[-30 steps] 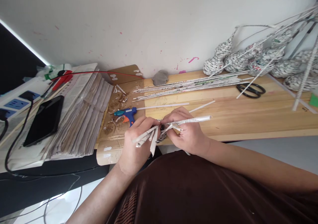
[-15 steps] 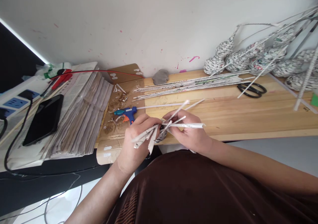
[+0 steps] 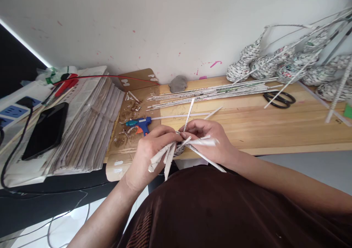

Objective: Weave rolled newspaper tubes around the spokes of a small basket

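Close to my body, both hands work at a small woven paper piece [image 3: 180,150], mostly hidden under my fingers. Several rolled paper tubes [image 3: 170,160] fan out from it. My left hand [image 3: 154,145] is closed around the piece's left side, with tube ends sticking out past the palm. Opposite it, my right hand [image 3: 211,139] pinches a paper tube [image 3: 189,114] that points up and away near its base. Another tube [image 3: 207,158] slants down to the right under my right hand.
A blue glue gun [image 3: 141,125] lies on cardboard [image 3: 118,167]. Behind are long paper tubes [image 3: 209,94], a grey lump [image 3: 177,83] and black-handled scissors [image 3: 279,99]. Woven gourd shapes [image 3: 238,70] stand back right. At left are a paper stack [image 3: 93,127], a phone [image 3: 46,130] and a power strip [image 3: 16,108].
The tube at my right fingers has swung from leaning right to standing more upright. A tube slanting down to the right now shows more. My left hand has barely moved.
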### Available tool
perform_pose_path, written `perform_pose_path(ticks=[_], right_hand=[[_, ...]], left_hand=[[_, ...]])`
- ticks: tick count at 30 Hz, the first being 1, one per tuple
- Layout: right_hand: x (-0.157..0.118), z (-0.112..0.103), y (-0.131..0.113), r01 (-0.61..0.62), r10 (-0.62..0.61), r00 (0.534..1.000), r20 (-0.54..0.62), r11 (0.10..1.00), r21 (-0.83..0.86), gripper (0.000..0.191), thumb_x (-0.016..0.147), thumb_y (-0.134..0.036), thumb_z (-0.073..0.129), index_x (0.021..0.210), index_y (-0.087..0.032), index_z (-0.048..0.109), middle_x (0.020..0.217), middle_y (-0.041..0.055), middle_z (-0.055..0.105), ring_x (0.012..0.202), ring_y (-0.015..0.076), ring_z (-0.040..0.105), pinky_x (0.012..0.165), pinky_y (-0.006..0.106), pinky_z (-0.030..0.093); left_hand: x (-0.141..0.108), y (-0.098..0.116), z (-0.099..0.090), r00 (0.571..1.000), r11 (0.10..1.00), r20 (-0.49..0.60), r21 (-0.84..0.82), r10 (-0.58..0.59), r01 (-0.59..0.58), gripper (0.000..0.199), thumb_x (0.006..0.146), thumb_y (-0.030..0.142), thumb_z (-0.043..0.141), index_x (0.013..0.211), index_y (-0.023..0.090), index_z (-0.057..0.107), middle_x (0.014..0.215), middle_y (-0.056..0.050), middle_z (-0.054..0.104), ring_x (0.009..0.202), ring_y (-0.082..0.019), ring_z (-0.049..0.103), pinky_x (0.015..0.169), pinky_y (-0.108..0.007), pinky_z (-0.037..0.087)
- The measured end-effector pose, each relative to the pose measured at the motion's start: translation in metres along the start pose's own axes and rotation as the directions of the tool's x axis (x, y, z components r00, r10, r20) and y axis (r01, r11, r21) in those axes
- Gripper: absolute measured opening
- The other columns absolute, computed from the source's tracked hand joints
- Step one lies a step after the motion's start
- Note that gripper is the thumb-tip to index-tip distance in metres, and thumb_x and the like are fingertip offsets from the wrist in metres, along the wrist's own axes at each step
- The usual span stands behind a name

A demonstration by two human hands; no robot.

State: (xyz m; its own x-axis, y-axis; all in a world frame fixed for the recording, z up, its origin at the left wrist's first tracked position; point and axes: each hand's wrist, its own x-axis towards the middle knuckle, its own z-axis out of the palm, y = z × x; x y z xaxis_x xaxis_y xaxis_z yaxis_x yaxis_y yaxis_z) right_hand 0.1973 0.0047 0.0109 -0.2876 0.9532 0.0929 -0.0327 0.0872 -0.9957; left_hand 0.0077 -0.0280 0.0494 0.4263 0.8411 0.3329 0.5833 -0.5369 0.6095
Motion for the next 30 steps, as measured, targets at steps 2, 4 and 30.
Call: perform_pose_path(ticks=[2, 4, 30], right_hand=[[0.002, 0.000, -0.004, -0.025, 0.025, 1.000, 0.017, 1.000, 0.006, 0.019, 0.077, -0.035, 0.079, 0.079, -0.018, 0.070, 0.075, 0.0031, 0.074, 0.069, 0.0169, 0.069, 0.063, 0.027, 0.055], [0.003, 0.000, -0.006, -0.022, 0.022, 0.999, 0.035, 1.000, 0.003, 0.016, 0.078, -0.033, 0.077, 0.078, -0.019, 0.070, 0.075, 0.0028, 0.074, 0.067, 0.0164, 0.069, 0.062, 0.027, 0.054], [-0.007, 0.001, -0.012, 0.170, -0.144, 0.984, 0.106, 0.939, -0.298, 0.019, 0.079, -0.011, 0.064, 0.094, -0.020, 0.071, 0.091, 0.0020, 0.078, 0.080, 0.0170, 0.073, 0.077, 0.028, 0.059]], left_hand=[[-0.001, -0.001, 0.000, 1.000, 1.000, -0.009, -0.015, 0.006, -0.006, 0.020, 0.093, 0.012, 0.061, 0.102, 0.021, 0.075, 0.104, -0.007, 0.068, 0.095, -0.017, 0.067, 0.082, -0.025, 0.052], [-0.002, -0.002, 0.000, 1.000, 1.000, -0.012, -0.022, 0.007, -0.007, 0.020, 0.093, 0.013, 0.061, 0.104, 0.022, 0.075, 0.106, -0.008, 0.068, 0.096, -0.017, 0.067, 0.084, -0.026, 0.052], [0.000, -0.005, 0.006, 0.980, 0.990, -0.143, -0.028, -0.138, 0.135, 0.007, 0.089, 0.014, 0.062, 0.089, 0.019, 0.068, 0.082, 0.000, 0.072, 0.072, -0.013, 0.067, 0.067, -0.023, 0.052]])
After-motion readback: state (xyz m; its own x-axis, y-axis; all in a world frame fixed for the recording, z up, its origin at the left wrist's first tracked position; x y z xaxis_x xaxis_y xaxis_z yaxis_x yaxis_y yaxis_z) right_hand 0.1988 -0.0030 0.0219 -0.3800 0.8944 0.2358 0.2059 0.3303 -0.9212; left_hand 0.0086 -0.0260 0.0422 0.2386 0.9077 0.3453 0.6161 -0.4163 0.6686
